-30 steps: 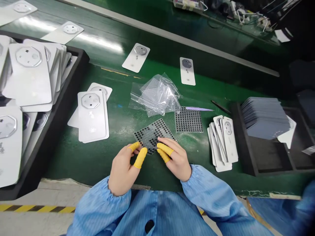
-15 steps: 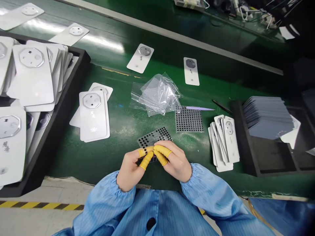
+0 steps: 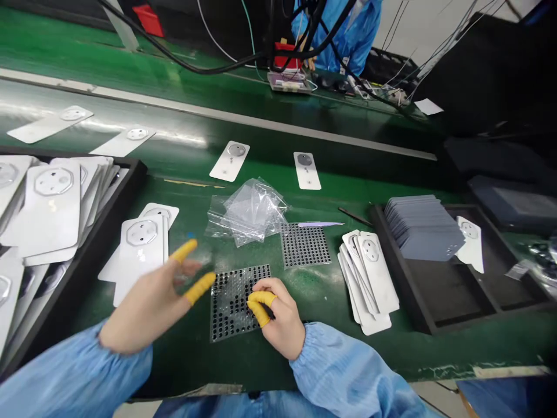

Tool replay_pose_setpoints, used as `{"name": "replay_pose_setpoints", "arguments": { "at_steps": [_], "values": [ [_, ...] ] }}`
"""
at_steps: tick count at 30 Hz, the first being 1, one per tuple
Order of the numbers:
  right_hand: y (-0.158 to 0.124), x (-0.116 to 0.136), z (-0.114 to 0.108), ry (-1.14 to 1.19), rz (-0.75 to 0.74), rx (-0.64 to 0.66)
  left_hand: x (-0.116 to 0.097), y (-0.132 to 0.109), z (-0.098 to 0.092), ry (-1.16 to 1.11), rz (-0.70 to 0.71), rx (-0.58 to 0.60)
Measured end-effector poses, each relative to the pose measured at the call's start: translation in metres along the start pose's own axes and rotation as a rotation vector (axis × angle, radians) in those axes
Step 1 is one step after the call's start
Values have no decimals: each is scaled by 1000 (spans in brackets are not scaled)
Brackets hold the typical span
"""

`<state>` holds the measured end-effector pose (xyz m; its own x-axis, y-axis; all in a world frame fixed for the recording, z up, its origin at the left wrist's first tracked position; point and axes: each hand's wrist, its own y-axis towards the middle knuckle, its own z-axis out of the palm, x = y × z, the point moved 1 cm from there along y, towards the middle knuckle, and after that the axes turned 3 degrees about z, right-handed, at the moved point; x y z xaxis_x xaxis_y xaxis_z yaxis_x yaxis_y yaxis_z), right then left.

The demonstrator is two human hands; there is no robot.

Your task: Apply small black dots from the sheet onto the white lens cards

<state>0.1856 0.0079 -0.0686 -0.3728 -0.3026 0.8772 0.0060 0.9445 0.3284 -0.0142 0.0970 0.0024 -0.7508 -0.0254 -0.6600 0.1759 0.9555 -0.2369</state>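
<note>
My left hand (image 3: 161, 290), slightly blurred, is spread open with yellow finger cots on thumb and forefinger. It hovers over the green bench between a small pile of white panels (image 3: 141, 247) and a clear sheet of black dots (image 3: 226, 316). At that sheet's right edge is my right hand (image 3: 278, 316), its yellow-covered thumb and forefinger pinched together. Whatever lies between those fingertips is too small to make out. Part of the sheet has no dots; the right fingers cover some of it. Behind it lies a second dotted sheet (image 3: 307, 247) with pale purple tweezers (image 3: 319, 224) across its top.
Crumpled clear plastic bags (image 3: 250, 212) lie mid-bench. A black tray (image 3: 134, 186) of white panels stands left; another tray (image 3: 429, 316) with grey plates (image 3: 422, 226) stands right. Stacked panels (image 3: 369, 278) lie beside it. A person in blue (image 3: 335, 29) is beyond the bench.
My hands have parted: the left swung left and opened, while the right stayed pinched by the dotted sheet. The view has tilted upward, showing more of the far side.
</note>
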Motion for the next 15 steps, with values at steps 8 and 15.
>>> {"name": "replay_pose_setpoints", "arguments": {
  "at_steps": [8,15],
  "values": [
    [6,5,-7,-40,-62,-115,-206,185,96,153,175,-96],
    [11,11,-26,-13,-32,-242,-197,242,135,132,40,-116]
  ]
}}
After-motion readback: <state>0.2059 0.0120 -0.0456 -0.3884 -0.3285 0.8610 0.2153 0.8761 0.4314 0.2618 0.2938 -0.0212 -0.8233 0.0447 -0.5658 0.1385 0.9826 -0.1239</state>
